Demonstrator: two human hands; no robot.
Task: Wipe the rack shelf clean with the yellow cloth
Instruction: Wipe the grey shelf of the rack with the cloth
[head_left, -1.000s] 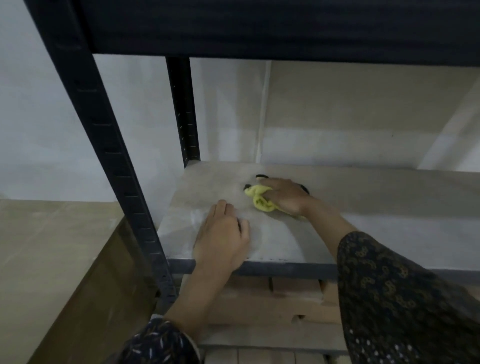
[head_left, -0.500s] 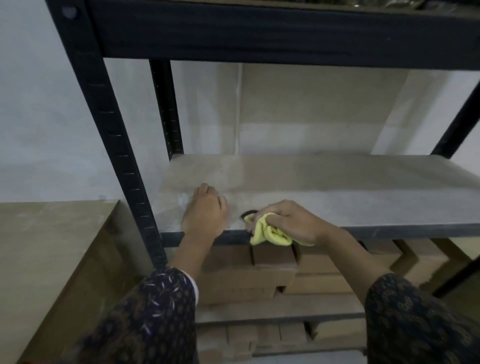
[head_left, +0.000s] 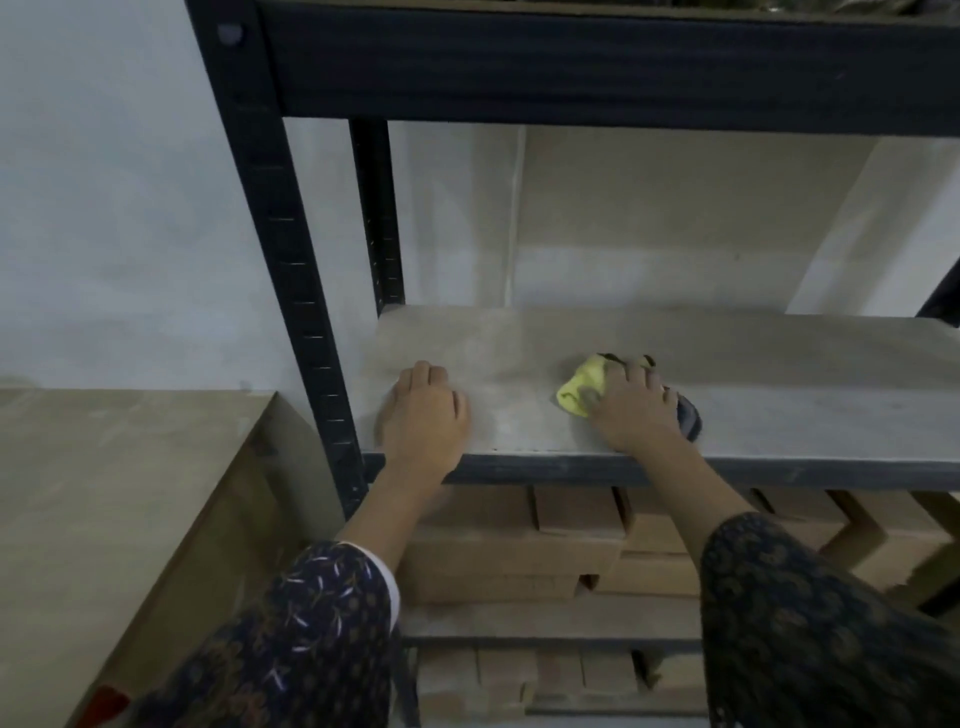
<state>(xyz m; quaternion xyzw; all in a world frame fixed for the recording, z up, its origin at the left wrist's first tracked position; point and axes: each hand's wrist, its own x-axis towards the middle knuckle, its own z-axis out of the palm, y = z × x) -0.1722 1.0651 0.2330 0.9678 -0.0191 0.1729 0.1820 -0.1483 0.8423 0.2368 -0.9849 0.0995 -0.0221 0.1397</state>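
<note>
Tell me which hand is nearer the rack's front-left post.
Left. The left hand lies flat on the shelf just right of the front-left post; the right hand, pressing the yellow cloth, is farther right.

Pale wall (head_left: 130, 234) behind, meeting a beige panel (head_left: 675, 218) at a vertical seam — dim, flat light. Left, a tan cabinet (head_left: 104, 493); low down, stacked cardboard boxes (head_left: 519, 556).

Right hand (head_left: 631, 410) with yellow cloth (head_left: 582, 391) has moved from the shelf (head_left: 779, 395) front edge back inward and rightward, farther from the left hand.
</note>
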